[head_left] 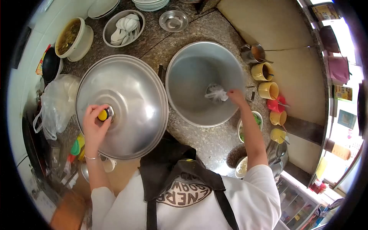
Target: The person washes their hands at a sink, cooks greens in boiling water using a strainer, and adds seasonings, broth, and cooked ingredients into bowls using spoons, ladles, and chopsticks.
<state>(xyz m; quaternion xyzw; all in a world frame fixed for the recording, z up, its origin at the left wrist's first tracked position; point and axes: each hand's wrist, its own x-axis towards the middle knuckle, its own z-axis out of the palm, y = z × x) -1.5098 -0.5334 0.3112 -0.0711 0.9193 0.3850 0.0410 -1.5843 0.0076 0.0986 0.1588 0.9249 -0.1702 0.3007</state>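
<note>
Speckled dark granite counter (199, 142) in a cramped kitchen, seen from straight above w/ heavy fisheye; edges of the view go black, so whatever sits at the far corners is cut off. Left hand (95, 123) is closed around the yellow knob (102, 114) at the centre of a big domed metal lid (122, 105); fingers curl over the knob and hide most of it, and what's under the lid can't be seen. Just beside it to the right sits a large, deep metal basin (205, 82), rim almost touching the lid's. Right hand (234, 96) reaches inside the basin, fingers pinched shut on a white scrubber (216, 93) pressed vs the basin's inner wall; scrubber is blurred, so can't tell if it's mesh, cloth or plastic. Person wears a white top and dark apron (172, 168), which blocks the counter's near edge. Behind the lid: a steel bowl of white spoons (124, 26), a small empty steel bowl (173, 20), a cream tub of brownish food (73, 38) and stacked white plates (150, 4) clipped by the top edge. Left of the lid, a crumpled clear plastic bag (57, 103) and a black pan (50, 65), partly in shadow. Right of the basin, a row of yellow cups (268, 90) w/ spoons, contents hard to make out, plus a bowl of green herbs (256, 119) half hidden by the right forearm. Tan wall panels (276, 30) beyond.
</note>
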